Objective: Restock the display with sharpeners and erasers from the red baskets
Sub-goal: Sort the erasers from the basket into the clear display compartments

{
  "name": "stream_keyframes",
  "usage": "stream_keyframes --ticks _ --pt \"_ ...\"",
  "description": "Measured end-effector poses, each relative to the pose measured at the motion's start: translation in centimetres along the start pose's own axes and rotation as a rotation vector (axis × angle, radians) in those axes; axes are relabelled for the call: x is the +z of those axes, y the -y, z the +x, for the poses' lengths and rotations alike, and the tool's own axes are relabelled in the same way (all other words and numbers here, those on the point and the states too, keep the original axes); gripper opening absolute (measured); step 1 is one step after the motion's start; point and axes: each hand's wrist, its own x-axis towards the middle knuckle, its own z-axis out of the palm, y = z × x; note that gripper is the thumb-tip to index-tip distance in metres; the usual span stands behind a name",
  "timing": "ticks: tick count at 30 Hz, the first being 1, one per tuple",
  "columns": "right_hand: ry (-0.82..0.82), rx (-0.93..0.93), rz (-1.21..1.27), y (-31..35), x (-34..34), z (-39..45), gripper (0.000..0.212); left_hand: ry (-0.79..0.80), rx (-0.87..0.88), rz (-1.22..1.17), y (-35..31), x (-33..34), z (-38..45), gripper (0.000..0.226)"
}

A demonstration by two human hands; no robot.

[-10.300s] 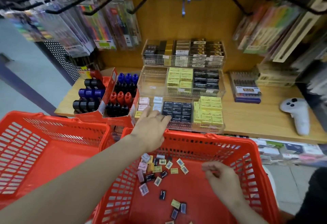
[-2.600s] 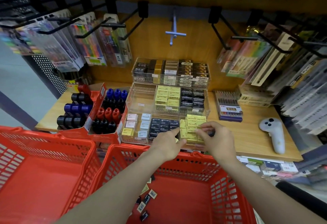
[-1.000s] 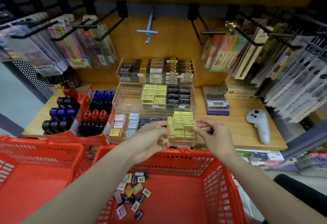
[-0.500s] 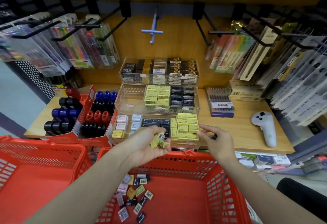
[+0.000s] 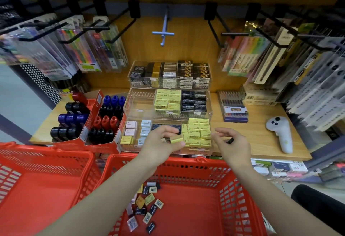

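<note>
While over the right basket (image 5: 186,163), perhaps two erasers (image 5: 176,139) in the left hand (image 5: 162,142)

Two baskets (image 5: 186,166) side by side in front of the table (image 5: 261,142), loose erasers (image 5: 147,206) in the right one. On the table: tiered display (image 5: 168,108) at centre, sharpener boxes (image 5: 89,123) to its left, pen pack (image 5: 234,108) and controller (image 5: 280,135) to its right. Both hands just before the display's lowest tier
</note>
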Motion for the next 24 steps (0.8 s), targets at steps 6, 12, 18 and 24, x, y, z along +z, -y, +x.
stream_keyframes --ticks 6,12,18,24 --pt "0.464 0.018 0.246 4.2 0.0 -3.0 0.030 -0.049 0.351 0.222 -0.8 0.4 -0.7 0.036" --pt "0.435 0.149 0.322 4.7 0.5 -3.7 0.021 0.002 0.355 0.235 -0.5 0.9 -0.9 0.041" --pt "0.115 0.083 -0.089 1.9 0.0 -2.0 0.024 -0.131 0.196 0.362 1.3 0.1 0.6 0.038" --pt "0.105 -0.014 -0.188 1.7 2.2 -1.3 0.022 -0.114 0.193 0.452 2.2 1.5 2.2 0.046"
